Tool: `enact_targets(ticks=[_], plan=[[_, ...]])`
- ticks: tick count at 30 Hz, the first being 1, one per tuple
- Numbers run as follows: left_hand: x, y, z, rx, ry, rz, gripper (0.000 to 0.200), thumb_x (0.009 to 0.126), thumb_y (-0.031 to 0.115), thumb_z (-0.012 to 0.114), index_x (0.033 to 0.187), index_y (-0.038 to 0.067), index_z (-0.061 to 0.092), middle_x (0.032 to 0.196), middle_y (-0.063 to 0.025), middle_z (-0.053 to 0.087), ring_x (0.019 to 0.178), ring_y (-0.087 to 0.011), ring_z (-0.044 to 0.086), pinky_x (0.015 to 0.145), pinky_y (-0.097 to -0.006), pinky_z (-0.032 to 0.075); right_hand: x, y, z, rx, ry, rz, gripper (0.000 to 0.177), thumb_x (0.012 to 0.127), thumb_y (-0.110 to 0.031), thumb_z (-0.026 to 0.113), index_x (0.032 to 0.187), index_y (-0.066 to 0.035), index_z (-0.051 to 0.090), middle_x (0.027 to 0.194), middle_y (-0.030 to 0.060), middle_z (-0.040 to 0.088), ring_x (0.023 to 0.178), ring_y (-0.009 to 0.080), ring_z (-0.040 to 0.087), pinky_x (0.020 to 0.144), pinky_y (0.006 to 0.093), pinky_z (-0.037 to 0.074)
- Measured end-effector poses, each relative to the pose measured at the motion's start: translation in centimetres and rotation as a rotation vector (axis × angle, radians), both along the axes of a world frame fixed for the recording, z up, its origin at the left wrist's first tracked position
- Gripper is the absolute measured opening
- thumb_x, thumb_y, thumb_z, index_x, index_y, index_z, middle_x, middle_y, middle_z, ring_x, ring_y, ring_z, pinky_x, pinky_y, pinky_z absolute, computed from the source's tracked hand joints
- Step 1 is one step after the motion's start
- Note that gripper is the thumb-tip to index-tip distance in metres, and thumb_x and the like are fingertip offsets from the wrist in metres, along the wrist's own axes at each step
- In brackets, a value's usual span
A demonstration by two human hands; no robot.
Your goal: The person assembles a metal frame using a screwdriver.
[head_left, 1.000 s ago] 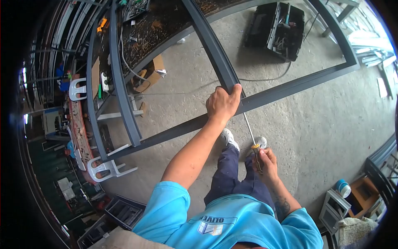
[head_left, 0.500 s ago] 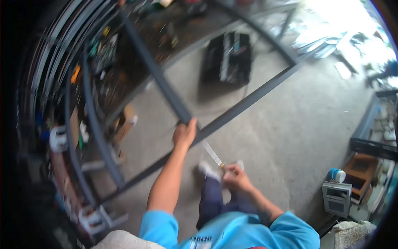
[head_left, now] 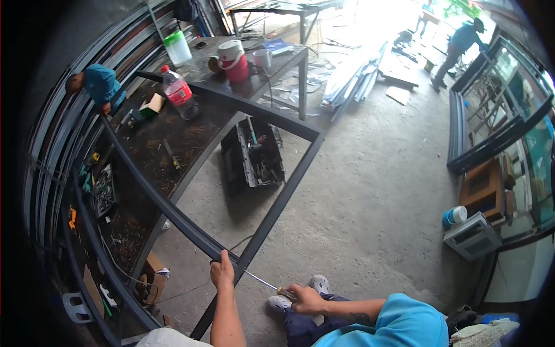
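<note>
A dark grey metal frame (head_left: 283, 199) spans the view, with a long crossbar (head_left: 151, 188) meeting its near side bar. My left hand (head_left: 222, 272) is closed around the crossbar's end at that joint. In my right hand (head_left: 306, 299) is a screwdriver (head_left: 263, 281), gripped by its yellowish handle. Its long thin shaft points at the outer face of the side bar, with the tip at the joint; whether it sits in a screw is too small to tell.
A co-worker (head_left: 99, 87) bends at the crossbar's far end. The dark workbench (head_left: 147, 136) carries a soda bottle (head_left: 180, 92) and a red-and-white jug (head_left: 233, 62). Below the frame stands a black toolbox (head_left: 234, 165). Framed window panels (head_left: 457, 133) lean at right; another person (head_left: 459, 49) stands farther back.
The view has tilted up and sharpened, bringing the workbench and the co-workers into sight. My left hand stays at the joint, and the screwdriver remains in my right hand, pointing at the bar.
</note>
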State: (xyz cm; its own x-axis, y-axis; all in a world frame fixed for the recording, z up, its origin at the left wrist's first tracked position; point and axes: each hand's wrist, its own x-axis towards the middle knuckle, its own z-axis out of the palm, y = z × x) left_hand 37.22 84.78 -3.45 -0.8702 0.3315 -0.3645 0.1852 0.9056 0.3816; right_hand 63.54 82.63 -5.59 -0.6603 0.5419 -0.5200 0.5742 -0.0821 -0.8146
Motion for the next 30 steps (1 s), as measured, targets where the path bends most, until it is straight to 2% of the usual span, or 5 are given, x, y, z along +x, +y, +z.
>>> enact_targets(ticks=[9, 15, 23, 27, 30], plan=[[0.2, 0.1, -0.3, 0.046, 0.031, 0.018, 0.079, 0.082, 0.061, 0.045, 0.097, -0.015, 0.063, 0.102, -0.0328, 0.062, 0.102, -0.0437, 0.059, 0.091, -0.0445, 0.043, 0.3, -0.1, -2.5, -0.45, 0.243, -0.083, 0.043, 0.071, -0.008, 0.064, 0.113, -0.005, 0.051, 0.075, 0.0023, 0.056, 0.068, 0.0152, 0.055, 0.058, 0.03, 0.043], [-1.1, -0.6, -2.0, 0.445, -0.412, 0.156, 0.066, 0.08, 0.045, 0.059, 0.111, -0.013, 0.058, 0.111, -0.0241, 0.062, 0.1, -0.0306, 0.061, 0.089, -0.0364, 0.046, 0.3, -0.8, -3.5, -0.793, 0.383, -0.188, 0.037, 0.068, -0.002, 0.064, 0.103, -0.007, 0.052, 0.069, -0.0013, 0.05, 0.051, 0.0082, 0.046, 0.042, 0.0247, 0.033], [-3.0, -1.7, -3.0, 0.528, -0.796, 0.177, 0.067, 0.077, 0.043, 0.07, 0.116, -0.008, 0.055, 0.108, -0.0178, 0.062, 0.091, -0.0264, 0.064, 0.078, -0.0365, 0.053, 1.2, -0.4, -2.1, -0.611, 0.257, -0.125, 0.041, 0.065, -0.007, 0.069, 0.103, -0.011, 0.053, 0.06, -0.0026, 0.046, 0.046, 0.0073, 0.04, 0.038, 0.0247, 0.027], [-1.9, -1.9, -2.3, 0.56, -0.601, 0.196, 0.071, 0.073, 0.048, 0.075, 0.113, -0.009, 0.059, 0.106, -0.017, 0.064, 0.091, -0.0257, 0.064, 0.081, -0.0362, 0.051, 3.5, 0.2, -4.9, 0.011, 0.121, -0.011, 0.058, 0.062, -0.024, 0.074, 0.115, -0.01, 0.056, 0.09, 0.0101, 0.065, 0.082, 0.0246, 0.063, 0.069, 0.035, 0.051], [-0.7, -2.1, 0.7, 0.506, -0.488, 0.163, 0.072, 0.071, 0.051, 0.075, 0.109, -0.009, 0.063, 0.107, -0.0176, 0.065, 0.094, -0.0249, 0.064, 0.082, -0.0352, 0.049, 7.9, 0.4, -8.2, 0.027, -0.157, -0.114, 0.066, 0.059, -0.03, 0.075, 0.12, -0.011, 0.058, 0.11, 0.0142, 0.065, 0.104, 0.0297, 0.061, 0.088, 0.0375, 0.048]])
